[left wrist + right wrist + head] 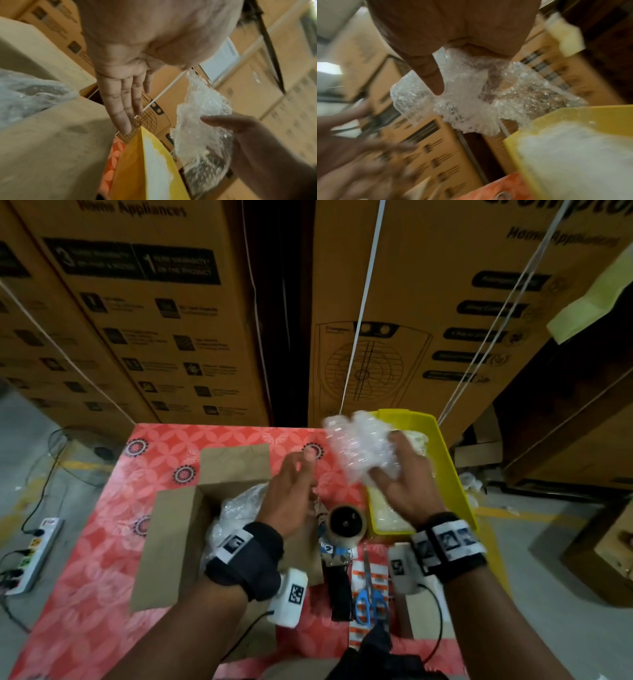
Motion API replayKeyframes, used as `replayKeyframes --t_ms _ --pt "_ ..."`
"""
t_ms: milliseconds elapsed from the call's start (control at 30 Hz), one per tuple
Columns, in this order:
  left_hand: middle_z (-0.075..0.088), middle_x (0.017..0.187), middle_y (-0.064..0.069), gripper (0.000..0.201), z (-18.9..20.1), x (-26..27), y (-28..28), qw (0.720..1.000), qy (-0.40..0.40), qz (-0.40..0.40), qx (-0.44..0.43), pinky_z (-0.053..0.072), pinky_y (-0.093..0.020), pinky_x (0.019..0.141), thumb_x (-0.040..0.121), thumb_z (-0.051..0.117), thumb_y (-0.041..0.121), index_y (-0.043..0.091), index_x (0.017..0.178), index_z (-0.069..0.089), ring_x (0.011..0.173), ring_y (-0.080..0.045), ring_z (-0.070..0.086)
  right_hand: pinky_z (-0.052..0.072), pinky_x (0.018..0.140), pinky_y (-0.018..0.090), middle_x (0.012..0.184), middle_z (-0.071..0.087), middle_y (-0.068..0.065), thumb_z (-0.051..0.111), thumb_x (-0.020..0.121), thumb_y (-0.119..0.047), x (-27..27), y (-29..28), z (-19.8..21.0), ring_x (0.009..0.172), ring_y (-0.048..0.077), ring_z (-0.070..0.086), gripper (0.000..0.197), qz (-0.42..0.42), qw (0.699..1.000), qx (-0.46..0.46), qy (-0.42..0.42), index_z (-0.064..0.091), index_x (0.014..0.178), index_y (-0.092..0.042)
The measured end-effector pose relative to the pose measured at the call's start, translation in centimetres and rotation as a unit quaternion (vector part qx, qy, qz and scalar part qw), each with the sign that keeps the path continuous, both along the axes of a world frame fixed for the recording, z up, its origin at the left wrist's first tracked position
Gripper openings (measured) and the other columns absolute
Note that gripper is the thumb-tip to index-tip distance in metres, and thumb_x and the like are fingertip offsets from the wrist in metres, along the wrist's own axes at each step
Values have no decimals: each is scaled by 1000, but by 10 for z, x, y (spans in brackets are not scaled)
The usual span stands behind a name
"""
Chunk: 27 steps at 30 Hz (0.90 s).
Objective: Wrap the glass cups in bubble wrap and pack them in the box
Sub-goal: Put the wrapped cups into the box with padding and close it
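My right hand [402, 474] grips a crumpled bundle of bubble wrap [358, 445] and holds it up over the near end of the yellow bin [448, 470]. In the right wrist view the thumb [429, 77] presses into the bubble wrap [467, 97]; I cannot tell whether a cup is inside. My left hand [296, 477] hovers empty beside the bundle, its fingers [123, 102] straight and apart from the wrap [202, 128]. The open cardboard box [178, 535] sits below it, with a bubble-wrapped item [239, 505] inside.
A tape dispenser [346, 523] and blue-handled scissors [370, 602] lie on the red patterned tablecloth [102, 542] between my wrists. The yellow bin holds more white wrap [573, 155]. Tall cartons [428, 320] stand behind the table. A power strip [36, 553] lies on the floor at left.
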<state>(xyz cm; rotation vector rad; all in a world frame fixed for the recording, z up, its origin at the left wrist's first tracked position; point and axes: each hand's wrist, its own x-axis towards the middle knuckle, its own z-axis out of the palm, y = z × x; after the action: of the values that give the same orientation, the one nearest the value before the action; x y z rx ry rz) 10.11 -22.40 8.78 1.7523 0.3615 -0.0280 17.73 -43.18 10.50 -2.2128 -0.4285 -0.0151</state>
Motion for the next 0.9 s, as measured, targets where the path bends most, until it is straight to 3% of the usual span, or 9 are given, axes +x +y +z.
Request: replayKeyframes --t_ms 100,167,233,400,467,567,633,767,900 --pt "68 132 -3 64 19 -8 28 982 -18 97 -163 61 -58 92 87 52 86 41 131 50 115 -31 71 56 100 47 158 52 4 66 88 -21 -35 54 0 130 29 63 66 148 984 -75 -56 44 151 -24" --pt "64 132 3 52 27 -19 55 984 -21 119 -129 60 -53 94 90 70 67 42 132 52 117 -25 67 61 90 49 171 32 0 61 86 -15 -50 84 -10 135 30 59 74 219 959 -155 -86 35 152 -33" --pt "59 133 7 50 22 -32 88 992 -12 107 -62 62 -37 81 96 78 35 39 137 50 113 -15 63 62 84 48 174 23 4 57 87 -7 -61 108 -19 135 34 58 77 262 934 -225 -91 32 153 -37" --pt "69 118 1 57 2 -71 147 996 29 64 -62 55 -18 73 95 72 0 37 135 55 100 -4 70 24 126 61 173 24 6 64 87 2 -80 145 -44 157 34 29 94 353 857 -334 -170 30 160 -47" --pt "64 123 3 63 -13 -80 156 998 25 23 48 52 -16 76 96 69 0 41 140 50 100 -5 66 13 128 62 173 25 8 63 89 0 -85 157 -55 159 33 23 88 380 824 -383 -172 34 159 -46" --pt "43 151 -2 82 -46 -86 162 944 12 -96 315 44 -41 111 90 73 10 45 154 37 136 -24 43 3 131 55 175 8 17 64 96 -23 -100 170 -71 161 34 7 91 397 798 -450 -50 9 168 -28" --pt "25 166 -2 86 -66 -85 163 906 19 -174 386 38 -53 117 89 73 21 41 162 32 150 -31 25 -5 131 52 174 -8 21 66 95 -35 -108 176 -80 162 36 -8 105 387 796 -465 -2 -7 167 -13" --pt "-2 177 5 98 -76 -83 155 831 112 -286 464 15 -51 128 93 68 47 23 170 12 163 -21 -3 -9 131 46 173 -24 8 64 84 -12 -110 179 -90 159 24 -26 111 388 866 -293 118 -11 167 -14" --pt "30 164 -21 147 -76 -73 156 786 137 -298 524 18 -50 122 73 82 64 26 164 -27 155 -36 19 25 129 38 173 22 5 56 80 -3 -121 176 -85 161 21 15 82 381 908 -134 114 38 159 -14"
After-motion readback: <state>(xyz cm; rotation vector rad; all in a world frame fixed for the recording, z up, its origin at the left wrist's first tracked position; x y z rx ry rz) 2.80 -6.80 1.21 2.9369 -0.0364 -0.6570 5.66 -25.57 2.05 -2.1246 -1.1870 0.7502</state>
